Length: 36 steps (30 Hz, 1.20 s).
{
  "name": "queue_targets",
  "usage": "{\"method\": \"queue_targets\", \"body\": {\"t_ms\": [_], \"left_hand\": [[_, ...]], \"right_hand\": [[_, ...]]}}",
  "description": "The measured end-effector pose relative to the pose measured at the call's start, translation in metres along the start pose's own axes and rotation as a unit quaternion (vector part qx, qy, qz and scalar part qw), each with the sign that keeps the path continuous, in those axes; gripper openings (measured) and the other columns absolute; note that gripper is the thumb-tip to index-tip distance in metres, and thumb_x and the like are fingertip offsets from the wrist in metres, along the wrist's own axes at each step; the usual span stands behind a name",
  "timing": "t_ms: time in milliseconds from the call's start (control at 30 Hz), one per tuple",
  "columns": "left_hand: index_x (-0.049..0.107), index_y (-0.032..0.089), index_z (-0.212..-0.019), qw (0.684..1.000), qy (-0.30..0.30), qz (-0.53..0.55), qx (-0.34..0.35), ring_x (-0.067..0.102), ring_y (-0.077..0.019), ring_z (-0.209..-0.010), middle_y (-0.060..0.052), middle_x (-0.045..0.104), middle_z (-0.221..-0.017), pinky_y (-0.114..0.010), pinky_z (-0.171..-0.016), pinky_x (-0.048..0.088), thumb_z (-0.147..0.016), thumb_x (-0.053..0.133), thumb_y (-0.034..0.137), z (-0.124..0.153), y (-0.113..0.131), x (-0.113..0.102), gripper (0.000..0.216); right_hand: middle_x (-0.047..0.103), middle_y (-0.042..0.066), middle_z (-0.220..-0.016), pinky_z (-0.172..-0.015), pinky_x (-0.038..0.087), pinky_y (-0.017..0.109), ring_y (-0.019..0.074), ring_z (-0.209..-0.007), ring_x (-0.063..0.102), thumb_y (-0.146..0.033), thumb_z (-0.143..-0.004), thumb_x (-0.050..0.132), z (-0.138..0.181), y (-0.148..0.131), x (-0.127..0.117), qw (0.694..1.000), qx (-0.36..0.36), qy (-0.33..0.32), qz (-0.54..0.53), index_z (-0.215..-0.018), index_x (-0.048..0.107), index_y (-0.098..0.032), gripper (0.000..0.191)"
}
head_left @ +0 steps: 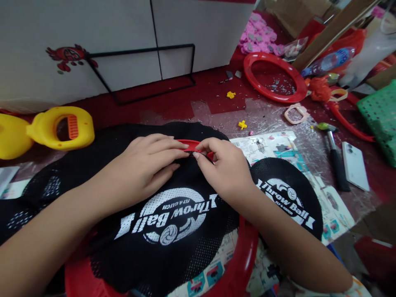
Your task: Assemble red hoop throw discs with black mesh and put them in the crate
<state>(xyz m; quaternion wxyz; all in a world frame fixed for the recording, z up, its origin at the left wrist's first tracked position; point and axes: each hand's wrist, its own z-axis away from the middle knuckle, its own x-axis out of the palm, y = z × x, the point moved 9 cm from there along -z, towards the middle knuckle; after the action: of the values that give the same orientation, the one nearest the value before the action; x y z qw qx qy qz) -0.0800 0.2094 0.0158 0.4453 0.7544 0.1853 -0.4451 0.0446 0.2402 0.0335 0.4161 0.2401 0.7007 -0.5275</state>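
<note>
A black mesh cloth point(123, 260) with white "Throw Ball" lettering lies over a red plastic ring point(249, 247). The ring shows at the front and in a small stretch between my hands. My left hand point(151, 159) lies on the cloth with fingers stretched out, their tips by the ring's far rim. Beside it, my right hand point(224, 165) pinches the cloth's edge against that rim between thumb and fingers. Another printed black mesh disc point(301, 175) rests to the right, partly under my right forearm.
Yellow plastic pieces point(83, 123) lie at the left. A black wire frame point(142, 51) leans by a white box point(123, 24). At the right are another red ring point(298, 82), a hammer point(337, 165), a phone point(355, 165) and a green basket point(379, 115).
</note>
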Motion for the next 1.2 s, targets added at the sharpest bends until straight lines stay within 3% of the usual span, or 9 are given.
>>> {"method": "queue_targets", "body": {"t_ms": [333, 733, 933, 1033, 1200], "left_hand": [[0.058, 0.025, -0.127, 0.999, -0.016, -0.027, 0.015, 0.049, -0.0281, -0.122, -0.006, 0.063, -0.124, -0.050, -0.102, 0.039, -0.095, 0.038, 0.026, 0.000, 0.003, 0.003, 0.037], [0.061, 0.020, -0.121, 0.990, -0.013, -0.131, 0.042, 0.050, -0.0344, -0.119, -0.011, 0.065, -0.115, -0.054, -0.091, 0.041, -0.095, 0.035, 0.021, 0.000, 0.010, 0.007, 0.036], [0.055, 0.020, -0.124, 0.997, -0.001, -0.059, 0.048, 0.050, -0.0280, -0.118, -0.010, 0.059, -0.122, -0.048, -0.098, 0.043, -0.096, 0.036, 0.022, 0.001, 0.006, 0.002, 0.034], [0.052, 0.019, -0.127, 0.998, -0.006, -0.052, 0.037, 0.051, -0.0265, -0.117, -0.011, 0.055, -0.127, -0.046, -0.098, 0.044, -0.096, 0.039, 0.025, 0.003, 0.002, -0.003, 0.034], [0.056, 0.019, -0.124, 0.994, -0.048, -0.095, 0.009, 0.057, -0.0271, -0.104, -0.011, 0.057, -0.121, -0.046, -0.090, 0.048, -0.095, 0.041, 0.035, 0.001, -0.005, -0.006, 0.036]], "right_hand": [[0.066, 0.000, -0.078, -0.070, 0.042, 0.028, 0.0147, -0.074, 0.057, -0.015, -0.082, 0.058, -0.002, 0.009, 0.003, 0.998, 0.026, 0.009, -0.050, -0.083, 0.064, -0.020, 0.007], [0.067, 0.002, -0.079, -0.071, 0.041, 0.029, 0.0174, -0.079, 0.055, -0.014, -0.084, 0.055, -0.004, 0.004, 0.007, 1.000, 0.009, 0.006, -0.016, -0.090, 0.065, -0.019, 0.012], [0.069, 0.003, -0.083, -0.078, 0.041, 0.031, 0.0187, -0.082, 0.056, -0.016, -0.087, 0.058, 0.008, -0.010, -0.006, 0.996, -0.086, 0.017, 0.031, -0.098, 0.066, -0.015, 0.014], [0.070, 0.006, -0.086, -0.079, 0.042, 0.032, 0.0199, -0.083, 0.060, -0.023, -0.089, 0.059, 0.024, -0.013, -0.008, 0.990, -0.108, -0.026, 0.084, -0.097, 0.067, -0.014, 0.015], [0.071, 0.011, -0.084, -0.070, 0.044, 0.033, 0.0234, -0.080, 0.066, -0.027, -0.097, 0.045, 0.045, 0.002, 0.010, 0.962, 0.005, -0.160, 0.220, -0.090, 0.070, -0.012, 0.030]]}}
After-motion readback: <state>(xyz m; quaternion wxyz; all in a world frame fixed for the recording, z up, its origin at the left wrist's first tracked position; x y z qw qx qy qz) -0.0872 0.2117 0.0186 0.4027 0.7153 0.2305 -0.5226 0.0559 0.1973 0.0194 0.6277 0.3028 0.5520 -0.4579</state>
